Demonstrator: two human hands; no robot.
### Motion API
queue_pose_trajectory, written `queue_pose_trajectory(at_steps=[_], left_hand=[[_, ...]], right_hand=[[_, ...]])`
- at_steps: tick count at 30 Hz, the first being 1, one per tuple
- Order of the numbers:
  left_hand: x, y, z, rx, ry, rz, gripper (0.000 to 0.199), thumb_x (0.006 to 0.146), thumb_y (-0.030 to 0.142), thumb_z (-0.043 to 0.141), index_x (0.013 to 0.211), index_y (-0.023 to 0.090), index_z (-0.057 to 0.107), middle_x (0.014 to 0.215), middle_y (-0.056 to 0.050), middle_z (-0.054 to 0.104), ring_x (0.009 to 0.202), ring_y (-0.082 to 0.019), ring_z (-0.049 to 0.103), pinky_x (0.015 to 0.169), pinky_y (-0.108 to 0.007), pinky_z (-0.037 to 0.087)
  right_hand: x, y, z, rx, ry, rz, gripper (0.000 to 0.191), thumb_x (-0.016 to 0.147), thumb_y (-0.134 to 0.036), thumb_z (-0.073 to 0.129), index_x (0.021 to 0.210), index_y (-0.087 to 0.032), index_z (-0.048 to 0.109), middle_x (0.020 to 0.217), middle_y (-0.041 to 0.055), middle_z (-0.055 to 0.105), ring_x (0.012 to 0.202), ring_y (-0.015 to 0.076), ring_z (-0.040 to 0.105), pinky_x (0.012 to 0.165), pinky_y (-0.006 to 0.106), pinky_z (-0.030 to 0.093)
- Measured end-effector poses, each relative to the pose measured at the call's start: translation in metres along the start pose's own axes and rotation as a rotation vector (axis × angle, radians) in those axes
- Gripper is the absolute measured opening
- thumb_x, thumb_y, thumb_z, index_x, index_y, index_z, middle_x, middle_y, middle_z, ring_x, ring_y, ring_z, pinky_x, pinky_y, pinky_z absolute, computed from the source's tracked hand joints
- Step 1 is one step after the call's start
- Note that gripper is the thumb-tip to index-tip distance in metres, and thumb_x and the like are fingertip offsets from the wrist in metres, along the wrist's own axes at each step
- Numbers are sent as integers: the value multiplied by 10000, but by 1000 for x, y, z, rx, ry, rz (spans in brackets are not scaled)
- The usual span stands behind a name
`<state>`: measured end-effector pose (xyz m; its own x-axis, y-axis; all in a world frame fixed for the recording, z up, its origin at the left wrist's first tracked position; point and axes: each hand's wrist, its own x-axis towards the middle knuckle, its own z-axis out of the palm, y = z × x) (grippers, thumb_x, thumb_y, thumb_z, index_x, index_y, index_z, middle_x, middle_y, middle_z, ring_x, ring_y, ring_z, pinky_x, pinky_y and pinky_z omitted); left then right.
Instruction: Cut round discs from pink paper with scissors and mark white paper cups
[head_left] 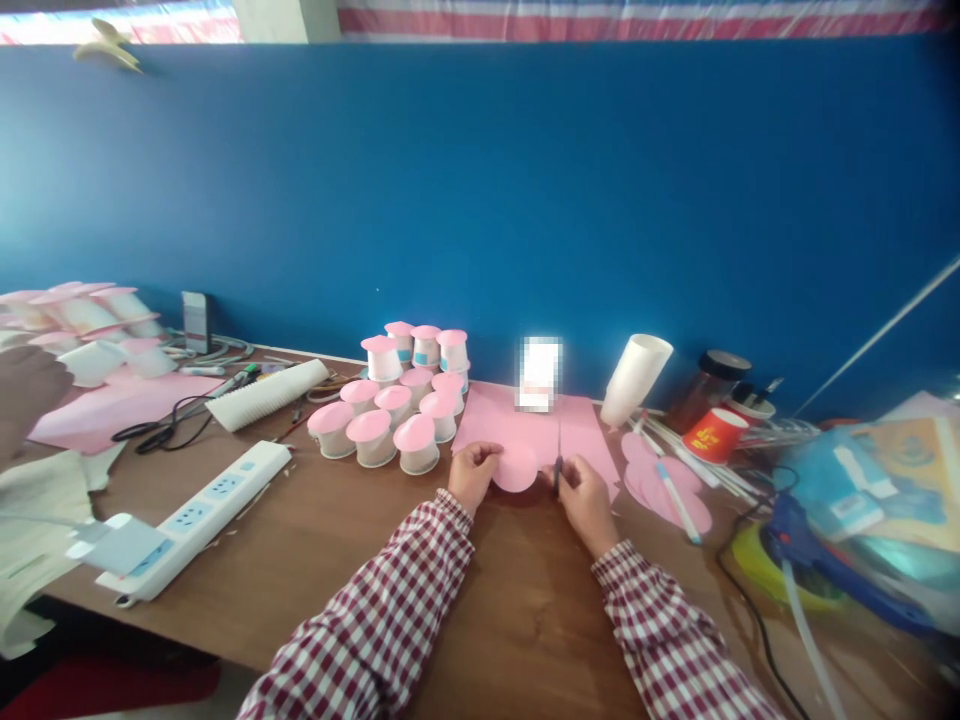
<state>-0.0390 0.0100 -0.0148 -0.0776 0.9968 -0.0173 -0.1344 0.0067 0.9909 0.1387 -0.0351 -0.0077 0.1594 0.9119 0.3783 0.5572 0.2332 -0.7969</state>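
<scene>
Between thumb and fingers, my left hand pinches the left edge of a round pink paper disc. My right hand is closed around the dark handles of a pair of scissors, just right of the disc. The thin blades point away from me over a larger pink paper sheet lying flat on the table. To the left stand several white paper cups, upside down or upright I cannot tell, each topped with a pink disc. More cut pink paper pieces lie at the right with a white-and-blue pen on them.
A power strip with a plugged adapter lies at left, near a stack of white cups. Another person's hand is at the far left. At right are a cup stack, a red cup and a blue glue gun with its cord.
</scene>
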Motion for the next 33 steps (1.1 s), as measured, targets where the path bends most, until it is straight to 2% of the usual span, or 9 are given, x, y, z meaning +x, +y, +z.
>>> queue_pose_trajectory(at_steps=[7, 12, 15, 18, 22, 25, 27, 30, 33], left_hand=[[-1, 6, 3, -201, 76, -57, 295, 658, 185, 635, 942, 111, 666, 859, -68, 668, 614, -91, 580, 565, -232, 510], [-7, 27, 5, -193, 137, 91, 302, 686, 226, 617, 964, 120, 667, 1064, -98, 643, 772, -123, 607, 675, -259, 524], [-19, 46, -2, -102, 120, 205, 306, 709, 266, 605, 978, 135, 669, 1040, -96, 657, 872, -166, 609, 764, -292, 509], [-29, 66, -24, 88, 94, 344, 308, 717, 275, 612, 992, 149, 669, 1023, -98, 662, 941, -208, 599, 830, -322, 488], [-21, 96, -73, 356, 277, 453, 324, 704, 271, 620, 1009, 171, 670, 1030, -74, 659, 960, -212, 589, 851, -312, 474], [1, 116, -109, 339, 418, 360, 292, 694, 271, 605, 948, 146, 679, 979, -74, 667, 909, -205, 601, 769, -295, 503], [14, 124, -125, 252, 451, 248, 260, 706, 252, 584, 912, 123, 677, 955, -78, 669, 853, -183, 608, 738, -285, 506], [21, 124, -134, 178, 466, 181, 224, 699, 242, 598, 859, 106, 677, 868, -68, 669, 754, -149, 595, 699, -267, 500], [15, 117, -126, 214, 362, 212, 276, 685, 286, 624, 897, 118, 680, 853, -54, 659, 708, -125, 574, 664, -251, 486]], right_hand=[[6, 8, 4, 233, -86, 93, 311, 799, -492, 528, 864, -188, 513, 804, 50, 622, 692, 168, 594, 547, 268, 506], [6, 10, 6, 321, -106, 144, 295, 802, -470, 538, 872, -186, 501, 809, 51, 629, 661, 158, 603, 513, 257, 501], [6, 9, 7, 356, -113, 150, 284, 804, -461, 540, 867, -194, 467, 745, 41, 638, 593, 149, 598, 432, 220, 449], [5, 9, 8, 341, -131, 126, 272, 795, -446, 554, 859, -204, 447, 755, 49, 652, 615, 165, 626, 432, 222, 451], [4, 10, 10, 303, -158, 83, 260, 801, -431, 545, 904, -210, 454, 805, 56, 670, 642, 174, 657, 561, 283, 518], [4, 9, 9, 267, -163, 69, 268, 796, -439, 549, 904, -209, 466, 799, 59, 679, 654, 182, 666, 632, 315, 528], [4, 6, 8, 238, -169, 78, 269, 791, -446, 554, 888, -208, 475, 790, 59, 685, 653, 186, 668, 640, 322, 526], [5, 3, 7, 228, -178, 98, 258, 788, -440, 560, 873, -210, 481, 789, 57, 690, 642, 183, 667, 628, 321, 526], [4, 2, 7, 236, -183, 102, 238, 791, -416, 563, 883, -212, 480, 790, 55, 690, 640, 184, 667, 614, 317, 528]])
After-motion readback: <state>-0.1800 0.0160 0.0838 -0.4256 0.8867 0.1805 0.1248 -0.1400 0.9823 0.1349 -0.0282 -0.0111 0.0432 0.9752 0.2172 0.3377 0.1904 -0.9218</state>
